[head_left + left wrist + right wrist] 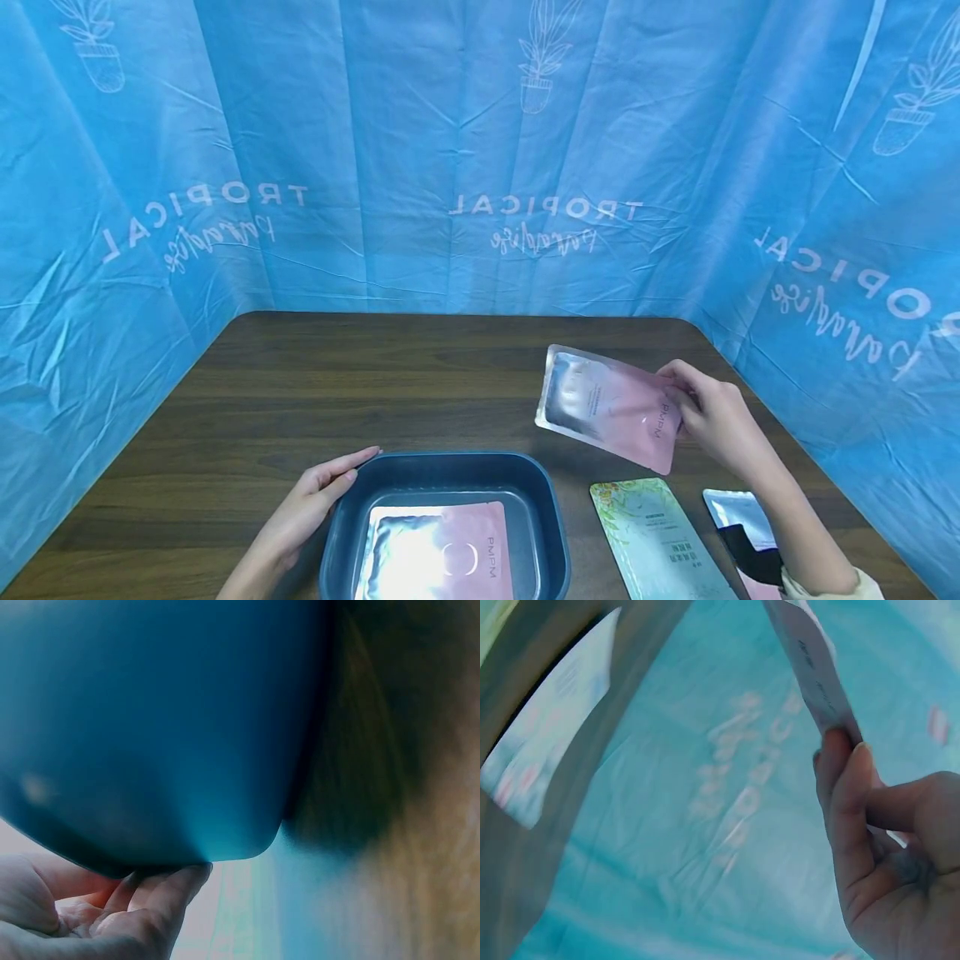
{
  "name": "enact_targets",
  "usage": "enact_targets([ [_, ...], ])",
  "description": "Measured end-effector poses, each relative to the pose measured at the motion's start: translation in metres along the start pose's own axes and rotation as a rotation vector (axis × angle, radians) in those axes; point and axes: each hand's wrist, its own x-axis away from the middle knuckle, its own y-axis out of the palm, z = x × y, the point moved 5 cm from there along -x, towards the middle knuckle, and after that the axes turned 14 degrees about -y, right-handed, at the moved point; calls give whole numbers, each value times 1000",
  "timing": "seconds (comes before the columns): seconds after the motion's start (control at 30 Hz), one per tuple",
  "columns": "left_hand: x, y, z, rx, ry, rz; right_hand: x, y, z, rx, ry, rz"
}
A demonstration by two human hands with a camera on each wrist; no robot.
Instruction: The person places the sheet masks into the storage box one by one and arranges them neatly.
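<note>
My right hand (716, 417) pinches a pink and silver sheet mask packet (611, 404) by its right end, above the table to the right of a dark blue plastic basin (557, 533). In the right wrist view the packet (810, 671) shows nearly edge-on between fingers and thumb. My left hand (307, 504) holds the basin's far left corner; in the left wrist view its fingertips touch the basin's outer wall (150, 750). A similar pink and silver packet (472, 542) lies flat inside the basin.
Right of the basin lies a green sheet mask packet (660, 537). Farther right, a light blue, black and pink packet (742, 525) is partly covered by my right forearm. The wooden table (375, 367) ends at blue printed curtains (412, 150) on three sides.
</note>
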Motion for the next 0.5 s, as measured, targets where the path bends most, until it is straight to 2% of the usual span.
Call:
enact_targets([
  [0.13,0,0,0,0,-3,0,-12,10,-27,-153,14,21],
  [0.27,-1,0,0,0,-4,-5,-20,32,-52,-327,20,6],
  [0.5,0,0,0,10,-4,-5,-20,88,-85,-546,35,-142],
])
